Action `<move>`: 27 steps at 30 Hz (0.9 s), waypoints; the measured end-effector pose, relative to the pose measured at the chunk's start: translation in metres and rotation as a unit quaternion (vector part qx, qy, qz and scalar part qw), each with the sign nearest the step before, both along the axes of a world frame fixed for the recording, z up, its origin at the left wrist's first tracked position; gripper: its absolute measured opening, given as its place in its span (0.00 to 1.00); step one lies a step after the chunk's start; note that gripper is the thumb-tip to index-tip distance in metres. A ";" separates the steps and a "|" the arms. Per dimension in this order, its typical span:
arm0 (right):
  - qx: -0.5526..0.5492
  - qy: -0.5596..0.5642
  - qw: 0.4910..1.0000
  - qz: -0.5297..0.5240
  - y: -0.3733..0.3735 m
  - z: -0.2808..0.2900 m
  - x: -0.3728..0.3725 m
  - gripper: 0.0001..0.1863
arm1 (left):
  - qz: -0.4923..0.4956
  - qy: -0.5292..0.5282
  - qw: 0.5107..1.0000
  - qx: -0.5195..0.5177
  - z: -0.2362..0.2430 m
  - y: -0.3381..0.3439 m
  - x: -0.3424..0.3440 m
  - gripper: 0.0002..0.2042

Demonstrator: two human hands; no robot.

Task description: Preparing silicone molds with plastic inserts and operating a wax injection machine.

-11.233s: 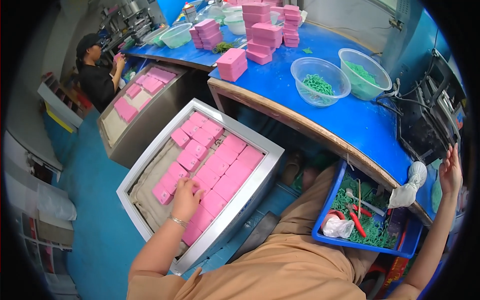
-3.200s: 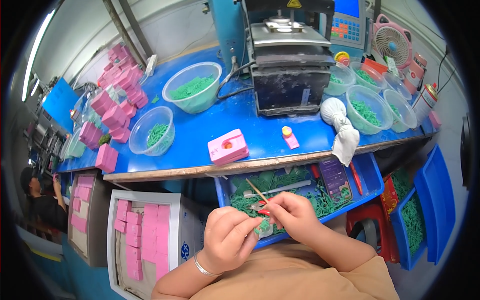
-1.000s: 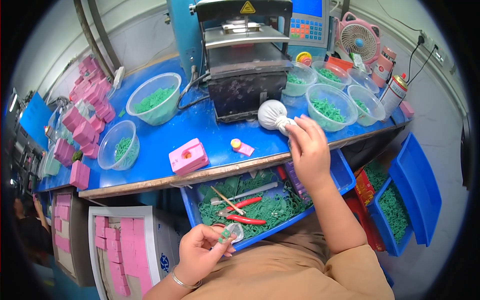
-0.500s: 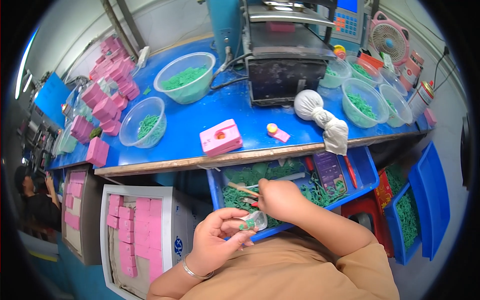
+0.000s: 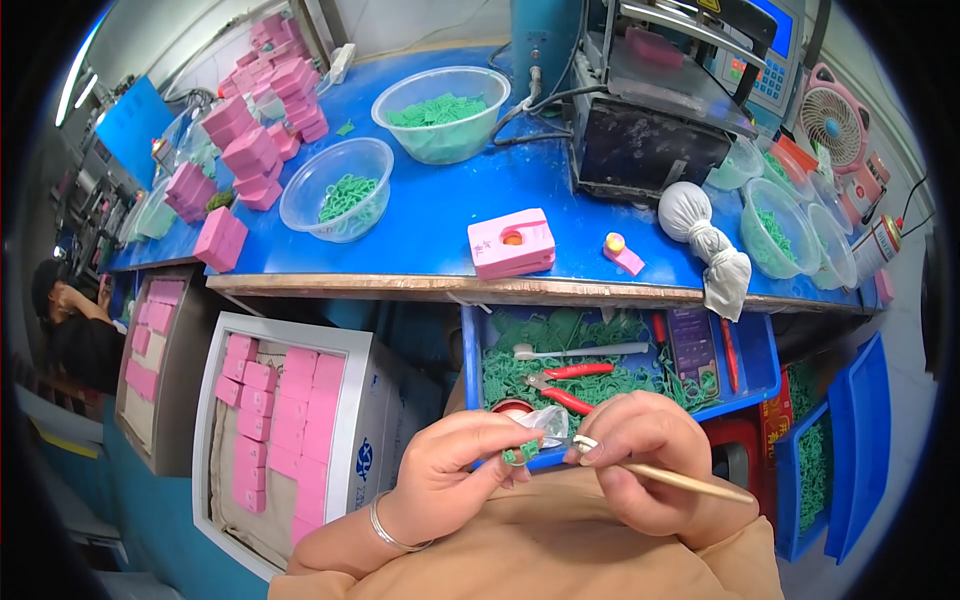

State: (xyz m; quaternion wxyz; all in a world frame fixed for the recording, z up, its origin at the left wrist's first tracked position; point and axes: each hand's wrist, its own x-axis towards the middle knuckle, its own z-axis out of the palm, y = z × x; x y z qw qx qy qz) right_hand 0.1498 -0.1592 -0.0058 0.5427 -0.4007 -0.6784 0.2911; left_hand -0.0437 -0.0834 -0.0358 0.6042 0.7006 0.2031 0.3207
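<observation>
My left hand (image 5: 450, 480) is closed at the fingertips around a small green openwork piece (image 5: 520, 455). In my right hand (image 5: 655, 460) is a wooden-handled tool (image 5: 690, 483), its thin metal tip pointing left at the green piece; whether it touches I cannot tell. Just beyond the fingers sits a crumpled clear plastic bag (image 5: 546, 422). Both hands are over the near edge of a blue drawer (image 5: 765, 385) holding many green pieces (image 5: 505, 370). Red-handled cutters (image 5: 565, 388) and a white toothbrush (image 5: 585, 350) rest on those pieces.
On the blue worktop (image 5: 420, 220) are a pink block mould (image 5: 511, 243), tubs of green pieces (image 5: 340, 190), a tied white cloth bundle (image 5: 700, 240) and a black press (image 5: 650, 140). Pink blocks fill a white-framed box (image 5: 280, 430) at left. A person (image 5: 80, 320) sits far left.
My right hand has lifted the wooden-handled tool out of the drawer and brought it beside my left hand. The cutters and toothbrush now show fully. The view has shifted left.
</observation>
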 end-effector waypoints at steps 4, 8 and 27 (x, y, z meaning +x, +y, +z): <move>0.017 0.037 0.999 -0.030 0.004 -0.003 -0.009 0.12 | -0.008 0.001 1.000 0.005 -0.001 0.000 -0.001 0.10; 0.042 -0.036 0.998 -0.024 0.007 0.000 -0.009 0.12 | -0.011 -0.013 0.997 0.075 -0.003 0.002 -0.003 0.10; 0.023 -0.053 0.998 0.014 0.002 0.004 -0.002 0.15 | 0.008 0.012 0.980 0.200 0.001 0.004 -0.002 0.19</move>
